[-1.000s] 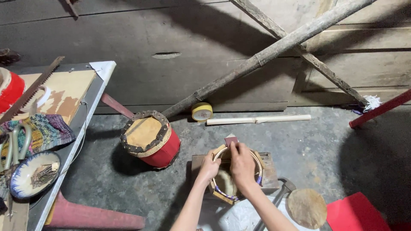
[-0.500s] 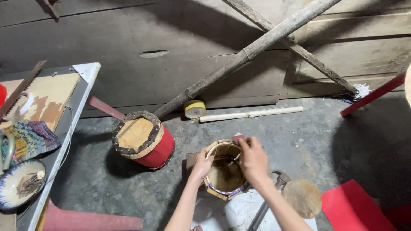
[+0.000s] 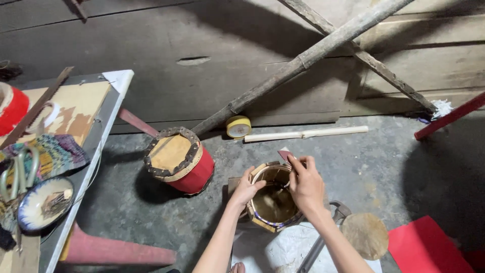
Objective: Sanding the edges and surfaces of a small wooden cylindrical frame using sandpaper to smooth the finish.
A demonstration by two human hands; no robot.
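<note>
Hidden and cut-off parts around the small drum

The right hand (image 3: pixel 305 184) is covering the open drum shell's (image 3: pixel 273 205) far rim; the red sheet (image 3: pixel 429 247) and scissors (image 3: pixel 17 174) are running past the frame's edges.

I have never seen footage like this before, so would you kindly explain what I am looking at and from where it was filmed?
This comes from a camera worn on a person's head, looking down at their own bare hands. The left hand steadies the rim of a small open drum shell on the concrete floor. The right hand rests on its far rim, its grip pinching a small reddish piece. Nearby lie a red drum, a yellow tape roll, a pale stick and a round hide disc. A cluttered table stands on the left.
</note>
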